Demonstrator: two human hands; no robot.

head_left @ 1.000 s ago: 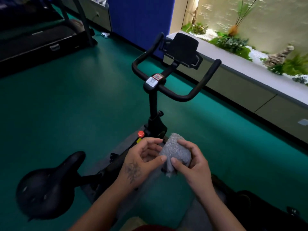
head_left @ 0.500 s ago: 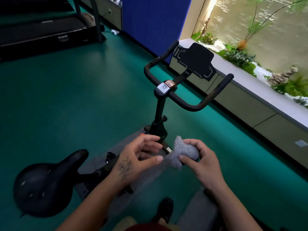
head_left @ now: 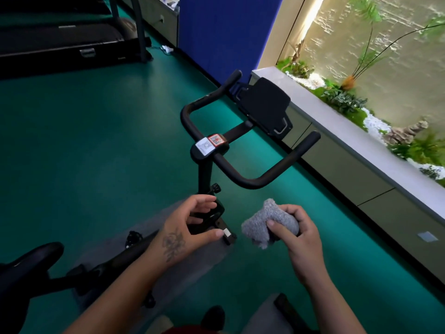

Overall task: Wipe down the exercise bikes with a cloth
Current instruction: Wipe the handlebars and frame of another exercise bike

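Observation:
A black exercise bike stands in front of me, its handlebar [head_left: 243, 179] at centre and its saddle [head_left: 26, 263] at the lower left. My right hand [head_left: 301, 237] grips a bunched grey cloth [head_left: 267, 222] just below the handlebar's right bend, apart from the bike. My left hand [head_left: 190, 227] hovers in front of the bike's stem base with its fingers loosely curved and nothing in them. A black tablet holder [head_left: 265, 104] sits beyond the handlebar.
A treadmill [head_left: 62, 42] stands at the far left on the green floor. A long grey planter ledge [head_left: 361, 141] with plants runs along the right. A blue panel [head_left: 224, 32] rises behind the bike. A grey mat [head_left: 192, 266] lies under the bike.
My hands have drawn apart: the left hand let go of the cloth, and the right hand carried it to the right. The view has shifted towards the handlebar.

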